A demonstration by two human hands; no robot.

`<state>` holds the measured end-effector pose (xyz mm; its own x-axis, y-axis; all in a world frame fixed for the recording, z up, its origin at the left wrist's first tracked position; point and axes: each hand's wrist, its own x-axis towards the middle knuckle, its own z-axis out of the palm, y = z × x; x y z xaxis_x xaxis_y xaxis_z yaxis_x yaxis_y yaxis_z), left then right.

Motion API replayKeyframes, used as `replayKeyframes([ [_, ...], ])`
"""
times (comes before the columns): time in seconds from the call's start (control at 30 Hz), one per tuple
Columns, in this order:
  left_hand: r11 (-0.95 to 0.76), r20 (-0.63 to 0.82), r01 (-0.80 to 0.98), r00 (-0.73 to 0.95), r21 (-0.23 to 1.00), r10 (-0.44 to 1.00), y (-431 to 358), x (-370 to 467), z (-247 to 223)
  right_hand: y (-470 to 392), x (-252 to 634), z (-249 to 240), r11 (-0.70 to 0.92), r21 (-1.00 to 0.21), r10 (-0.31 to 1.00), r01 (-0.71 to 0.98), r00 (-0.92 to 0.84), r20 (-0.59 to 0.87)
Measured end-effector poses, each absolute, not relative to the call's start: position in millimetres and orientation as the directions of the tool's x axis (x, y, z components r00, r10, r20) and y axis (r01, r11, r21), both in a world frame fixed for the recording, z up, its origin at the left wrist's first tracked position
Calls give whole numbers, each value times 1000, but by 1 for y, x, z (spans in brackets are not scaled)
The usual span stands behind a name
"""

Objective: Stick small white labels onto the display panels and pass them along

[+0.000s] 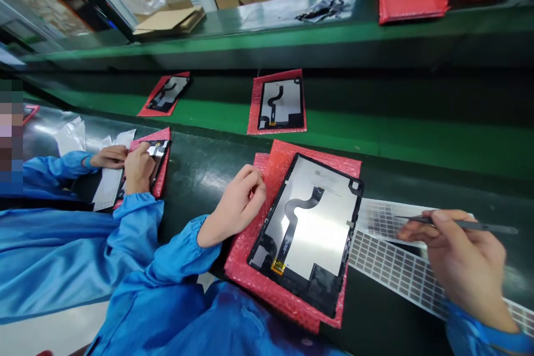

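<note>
A tablet screen panel (321,233) lies back side up on red bubble-wrap bags (287,295), with a dark S-shaped flex cable (291,217) across its silver back. Beside the panel's left edge, my left hand (237,200) is closed over the bag's border, fingers curled; whether anything is between them is hidden. My right hand (463,256) grips dark tweezers (488,227), their tip pointing left over sheets of small grey stickers (396,264). These sheets lie right of the panel, partly under my right hand.
Two more panels on red bags, one behind (287,103) and one further left (169,94), lie on the green strip. At left a co-worker's hands (139,169) work on another panel. A raised shelf (250,25) crosses the back, holding a red bag (413,1) and cardboard (167,19).
</note>
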<state>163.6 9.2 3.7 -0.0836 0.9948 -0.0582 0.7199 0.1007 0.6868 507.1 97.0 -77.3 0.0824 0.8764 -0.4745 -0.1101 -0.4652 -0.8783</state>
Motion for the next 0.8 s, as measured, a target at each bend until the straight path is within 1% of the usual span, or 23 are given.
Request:
replayKeyframes([
  [0.03,111,-78,705,-79,701,994,13,162,5,97,508,-78,-470,-876,875,-107,79,-478],
  [0.17,237,-273,577,-26,782,962,21,163,-1,97,511,-82,-487,-868,868,-93,61,-494],
  [0.27,263,-315,555,-2,789,949,22,172,-10,96,513,-83,-494,-867,867,-70,38,-497],
  [0.33,253,-305,536,9,805,952,21,179,-14,95,513,-84,-495,-867,867,-55,33,-498],
  [0.4,219,-269,439,53,871,962,24,185,-13,95,513,-84,-493,-869,868,-45,34,-495],
  [0.47,161,-201,325,92,932,975,35,191,-10,95,513,-84,-485,-874,873,-37,36,-486],
  [0.57,56,-95,264,138,963,986,74,197,-15,96,513,-82,-469,-883,882,-32,39,-470],
  [0.63,19,-60,246,162,969,985,116,201,-29,96,514,-81,-448,-894,893,-30,44,-449],
  [0.67,25,-64,251,147,968,987,141,203,-39,96,514,-80,-436,-900,899,-27,36,-437],
  [0.7,62,-85,270,74,961,994,168,205,-50,96,515,-81,-424,-905,905,-25,24,-424],
  [0.8,113,-105,304,-42,946,994,243,211,-82,97,517,-87,-389,-920,921,-52,-1,-389],
])
